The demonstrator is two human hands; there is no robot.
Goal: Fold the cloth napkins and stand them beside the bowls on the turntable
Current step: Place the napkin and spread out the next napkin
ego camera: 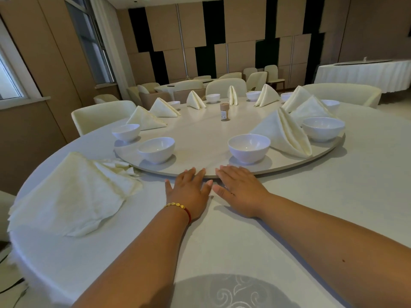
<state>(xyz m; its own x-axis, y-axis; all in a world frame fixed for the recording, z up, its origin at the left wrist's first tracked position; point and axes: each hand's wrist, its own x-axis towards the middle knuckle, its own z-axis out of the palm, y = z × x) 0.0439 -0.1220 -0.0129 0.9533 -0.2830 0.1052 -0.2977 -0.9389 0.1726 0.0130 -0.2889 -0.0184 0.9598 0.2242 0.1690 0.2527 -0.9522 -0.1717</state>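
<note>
Hands lie flat in front of you: your left hand (189, 192) and right hand (239, 190) both rest palm down on the desk (333, 196), fingers straight, their tips touching the near rim of the turntable (200, 134). Neither grip holds anything. A stack of unfolded napkins (71, 196) sits on the desk to your left, its far corner just beside the turntable edge. On the turntable, folded napkins stand around the ring, the nearest (287, 134) between two bowls on your right. The near-left bowl (156, 150) and the near-right bowl (249, 147) flank your fingertips. A small jar (224, 111) stands near the centre. Cream chairs (102, 116) ring the desk
</note>
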